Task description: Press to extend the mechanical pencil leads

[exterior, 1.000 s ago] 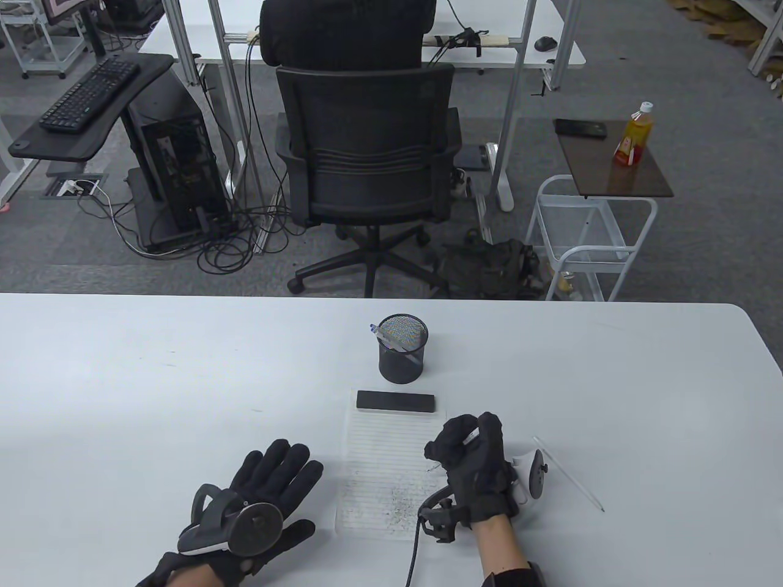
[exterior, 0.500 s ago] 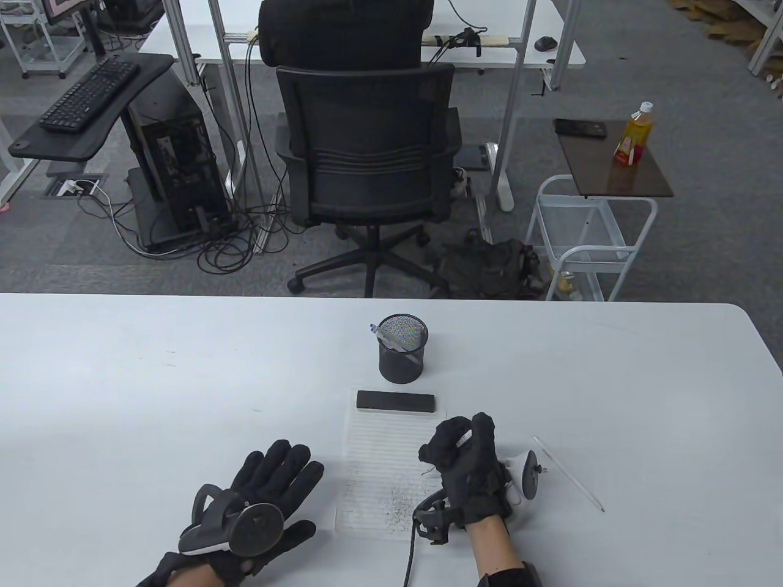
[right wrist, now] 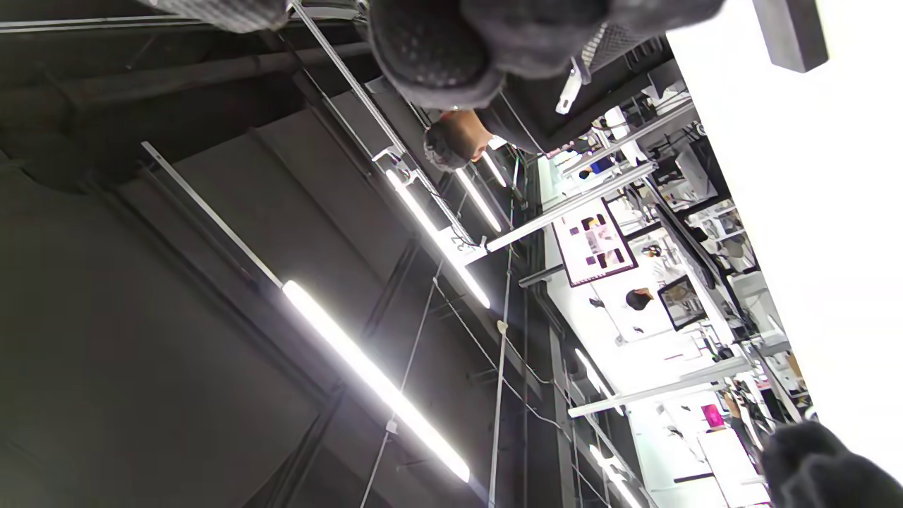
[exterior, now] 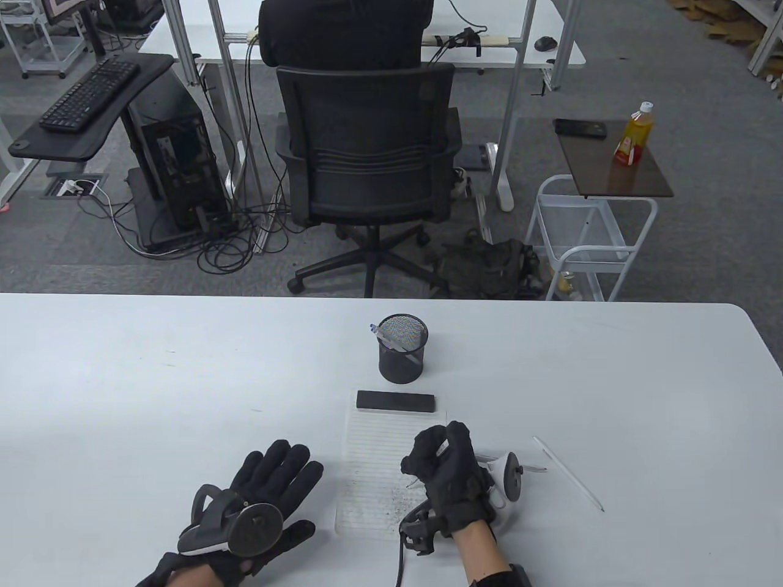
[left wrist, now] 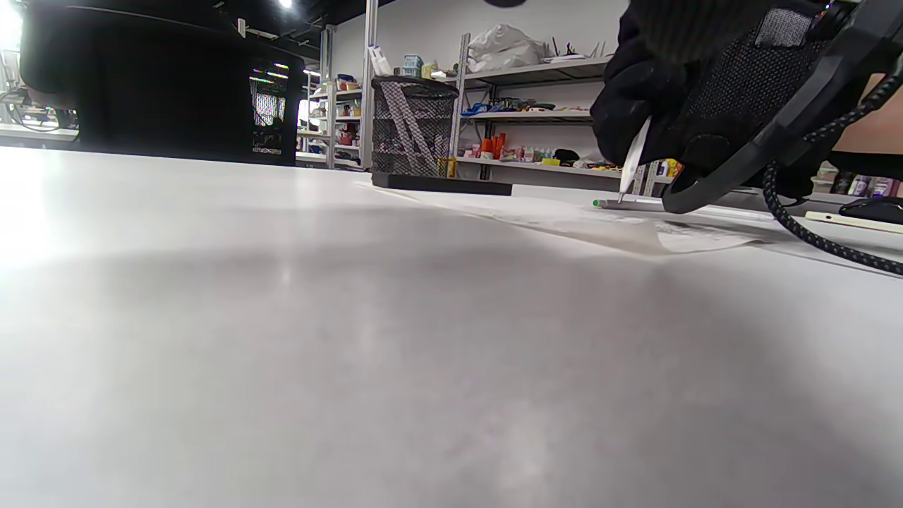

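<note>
Right hand (exterior: 449, 474): clenched round white pencil (left wrist: 633, 155), tip over paper (exterior: 373, 452)
Left hand (exterior: 257, 510): flat on tabletop (exterior: 153, 391), fingers spread, holding nothing
Far: mesh cup (exterior: 402, 348)

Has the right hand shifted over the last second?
Yes. The right hand, gripping a pencil, has slid left over the paper, away from the loose pencil.

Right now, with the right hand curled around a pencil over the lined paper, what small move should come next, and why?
Probably a thumb press on the pencil's top end. The right hand grips the white mechanical pencil upright, tip down just above the lined paper, which already carries dark specks. The left hand rests flat on the table, so the right must work the click alone.
</note>
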A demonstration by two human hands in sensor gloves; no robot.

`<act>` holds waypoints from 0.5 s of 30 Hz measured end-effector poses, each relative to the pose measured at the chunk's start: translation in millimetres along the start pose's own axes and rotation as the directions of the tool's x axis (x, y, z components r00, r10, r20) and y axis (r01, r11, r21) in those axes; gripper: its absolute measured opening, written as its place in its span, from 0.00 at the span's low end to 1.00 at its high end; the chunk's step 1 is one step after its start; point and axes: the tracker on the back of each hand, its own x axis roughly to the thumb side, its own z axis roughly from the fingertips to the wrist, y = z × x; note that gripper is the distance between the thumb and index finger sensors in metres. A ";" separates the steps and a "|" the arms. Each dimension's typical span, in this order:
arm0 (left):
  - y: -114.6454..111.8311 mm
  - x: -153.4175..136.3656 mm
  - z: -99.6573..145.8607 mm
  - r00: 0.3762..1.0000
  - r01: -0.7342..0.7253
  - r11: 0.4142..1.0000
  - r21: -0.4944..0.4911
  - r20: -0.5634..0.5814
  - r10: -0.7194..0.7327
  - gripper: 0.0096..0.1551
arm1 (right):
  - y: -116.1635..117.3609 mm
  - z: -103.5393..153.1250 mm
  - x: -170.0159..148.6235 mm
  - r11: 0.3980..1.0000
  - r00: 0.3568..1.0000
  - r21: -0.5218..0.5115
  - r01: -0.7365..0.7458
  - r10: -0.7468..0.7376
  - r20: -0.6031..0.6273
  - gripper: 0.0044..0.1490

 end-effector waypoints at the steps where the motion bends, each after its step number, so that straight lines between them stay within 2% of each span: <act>1: 0.0 0.0 -0.1 1.000 -0.001 1.000 0.001 0.000 0.001 0.52 | 0.3 -0.2 -0.8 1.000 1.000 0.006 -0.009 0.009 -0.002 0.43; 15: -1.6 -0.5 -0.2 1.000 -0.002 1.000 -0.006 0.000 0.002 0.52 | 2.7 -1.2 -2.7 0.999 0.999 0.012 -0.038 0.038 0.001 0.39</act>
